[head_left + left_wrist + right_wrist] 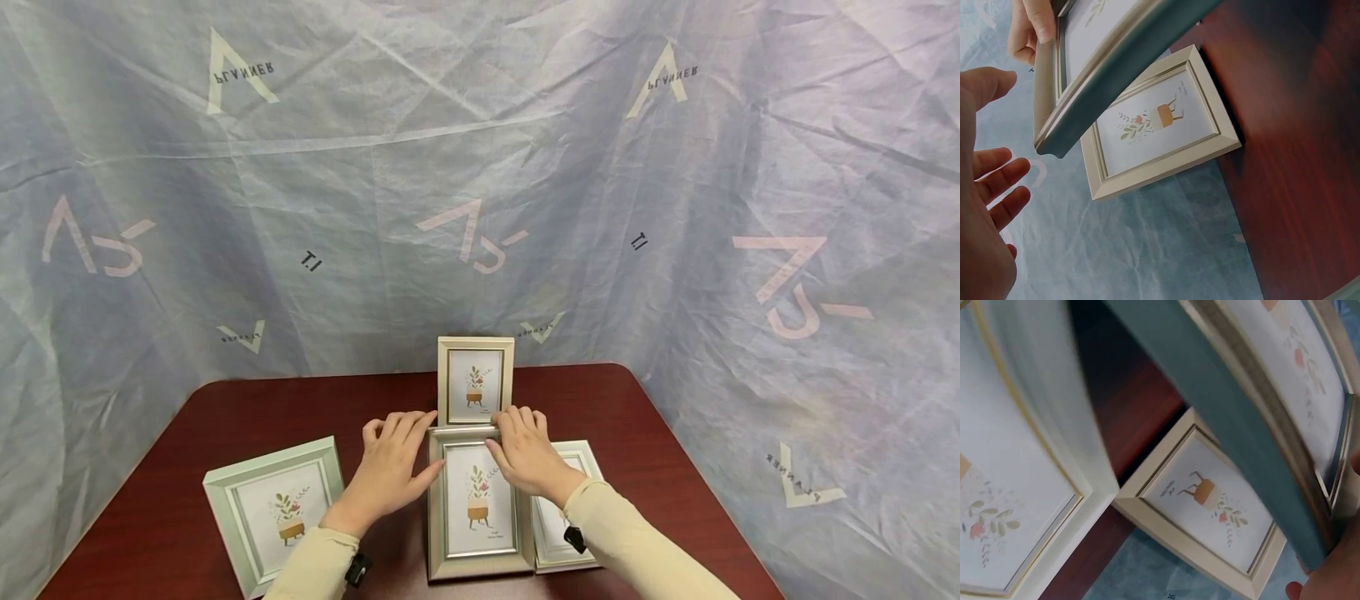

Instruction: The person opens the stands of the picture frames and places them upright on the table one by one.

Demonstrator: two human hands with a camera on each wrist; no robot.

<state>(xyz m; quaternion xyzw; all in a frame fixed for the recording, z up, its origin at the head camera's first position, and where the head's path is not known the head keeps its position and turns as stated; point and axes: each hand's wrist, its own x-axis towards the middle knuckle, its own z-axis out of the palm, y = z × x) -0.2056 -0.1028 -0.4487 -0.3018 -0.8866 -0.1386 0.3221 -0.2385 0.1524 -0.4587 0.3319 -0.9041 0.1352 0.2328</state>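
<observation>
A silver picture frame with a potted-plant print stands upright at the front middle. My right hand grips its top edge near the right corner, thumb on the front face and fingers over the top. Beside its upper left corner is my left hand; in the left wrist view the fingers are spread loosely, with a gap between them and the frame. Directly behind stands a smaller cream picture frame, its lower part hidden in the head view by the silver one.
A pale green picture frame stands angled on the left of the dark red table. To the right, a white picture frame is partly covered by my right forearm. Grey printed cloth hangs behind the table and along its sides.
</observation>
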